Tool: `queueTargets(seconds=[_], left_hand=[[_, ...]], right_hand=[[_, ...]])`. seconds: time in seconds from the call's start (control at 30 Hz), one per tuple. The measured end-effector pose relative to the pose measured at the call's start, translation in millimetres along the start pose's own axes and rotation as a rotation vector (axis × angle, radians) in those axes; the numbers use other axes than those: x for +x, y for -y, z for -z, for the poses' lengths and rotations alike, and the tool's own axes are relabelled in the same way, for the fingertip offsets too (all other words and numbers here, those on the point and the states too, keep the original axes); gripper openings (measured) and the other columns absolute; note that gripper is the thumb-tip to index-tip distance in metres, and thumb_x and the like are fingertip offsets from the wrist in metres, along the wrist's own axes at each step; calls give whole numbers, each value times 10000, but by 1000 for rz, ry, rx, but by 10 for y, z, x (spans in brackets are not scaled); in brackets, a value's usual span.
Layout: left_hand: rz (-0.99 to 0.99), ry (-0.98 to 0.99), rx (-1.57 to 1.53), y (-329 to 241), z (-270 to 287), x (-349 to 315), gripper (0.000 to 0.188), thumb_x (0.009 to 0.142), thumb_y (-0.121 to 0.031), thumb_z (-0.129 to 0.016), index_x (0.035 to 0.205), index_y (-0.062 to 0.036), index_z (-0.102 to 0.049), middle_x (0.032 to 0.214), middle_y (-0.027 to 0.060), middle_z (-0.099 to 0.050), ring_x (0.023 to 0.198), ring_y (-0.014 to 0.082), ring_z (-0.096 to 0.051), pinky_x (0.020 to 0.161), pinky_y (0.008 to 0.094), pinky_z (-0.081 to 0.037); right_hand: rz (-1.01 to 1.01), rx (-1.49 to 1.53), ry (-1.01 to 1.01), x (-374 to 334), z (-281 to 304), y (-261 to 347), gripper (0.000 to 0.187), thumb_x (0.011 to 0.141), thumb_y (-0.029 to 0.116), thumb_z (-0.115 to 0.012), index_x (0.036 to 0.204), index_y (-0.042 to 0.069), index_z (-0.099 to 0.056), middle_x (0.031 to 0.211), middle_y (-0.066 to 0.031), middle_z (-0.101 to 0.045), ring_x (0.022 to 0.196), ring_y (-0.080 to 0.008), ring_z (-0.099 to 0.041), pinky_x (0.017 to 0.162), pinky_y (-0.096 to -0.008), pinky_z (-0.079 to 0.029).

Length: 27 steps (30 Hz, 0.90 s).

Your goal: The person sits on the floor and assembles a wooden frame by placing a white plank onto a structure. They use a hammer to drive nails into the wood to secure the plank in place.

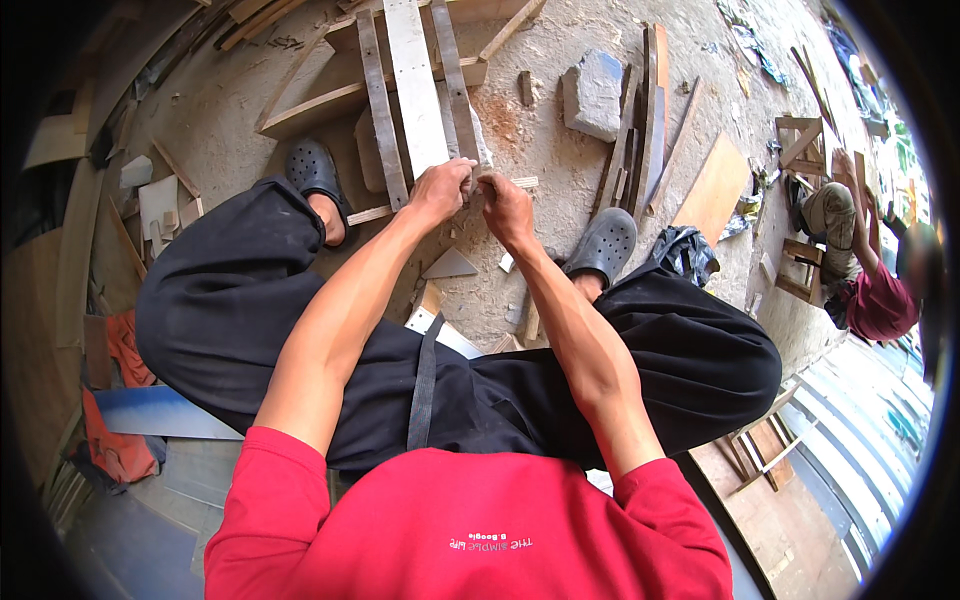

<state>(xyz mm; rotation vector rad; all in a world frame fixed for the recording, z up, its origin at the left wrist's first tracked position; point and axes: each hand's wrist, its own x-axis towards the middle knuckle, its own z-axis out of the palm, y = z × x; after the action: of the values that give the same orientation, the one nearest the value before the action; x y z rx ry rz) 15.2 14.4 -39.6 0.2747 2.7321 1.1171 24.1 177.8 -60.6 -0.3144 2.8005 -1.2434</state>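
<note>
Red T-shirt is seen nearest; just ahead, a slatted wooden frame is pointed lengthwise away from the left hand, nearer its white slat, and right hand, held close together; what is gripped cannot be told.

Dusty beige floor, loose boards scattered; brown panels along left; bright light at right.

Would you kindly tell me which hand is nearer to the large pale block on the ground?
Right. The right hand is apart from the pale block, to its left and nearer the body; the left hand is farther left, by the white plank.
</note>
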Motion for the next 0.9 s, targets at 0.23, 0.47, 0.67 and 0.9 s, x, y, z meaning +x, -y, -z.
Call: queueTargets(seconds=[0.23, 0.47, 0.67, 0.9], left_hand=[[19, 17, -28, 50, -35, -9, 119, 717, 58, -588, 826, 14, -607, 1196, 199, -632, 1146, 348, -596, 935, 408, -500], [-58, -51, -3, 101, -88, -54, 249, 756, -77, -679, 991, 6, -663, 1265, 154, -621, 1175, 323, -585, 1009, 385, -477], [-38, -60, -38, 165, -140, -83, 279, 782, -112, -717, 1032, 6, -686, 1295, 123, -612, 1199, 298, -580, 1018, 368, -472], [39, -87, -89, 121, -183, -96, 272, 808, -92, -708, 1070, -19, -695, 1299, 107, -612, 1208, 286, -578, 1021, 363, -469]], right_hand=[[21, -21, 6, 3, 1, 21, 127, 906, 145, -606, 987, 92, -689, 932, -141, -704, 837, -338, -685, 717, -409, -544], [117, -98, 54, 17, 22, 20, 181, 916, 139, -586, 1063, 150, -691, 953, -114, -702, 801, -331, -688, 667, -411, -554], [165, -168, 92, -1, 46, 28, 329, 881, 57, -566, 1167, 178, -675, 1003, -100, -700, 797, -334, -692, 681, -411, -568], [184, -131, 65, -57, 66, 32, 422, 840, -10, -540, 1193, 182, -668, 1069, -98, -687, 798, -338, -692, 696, -419, -573]])
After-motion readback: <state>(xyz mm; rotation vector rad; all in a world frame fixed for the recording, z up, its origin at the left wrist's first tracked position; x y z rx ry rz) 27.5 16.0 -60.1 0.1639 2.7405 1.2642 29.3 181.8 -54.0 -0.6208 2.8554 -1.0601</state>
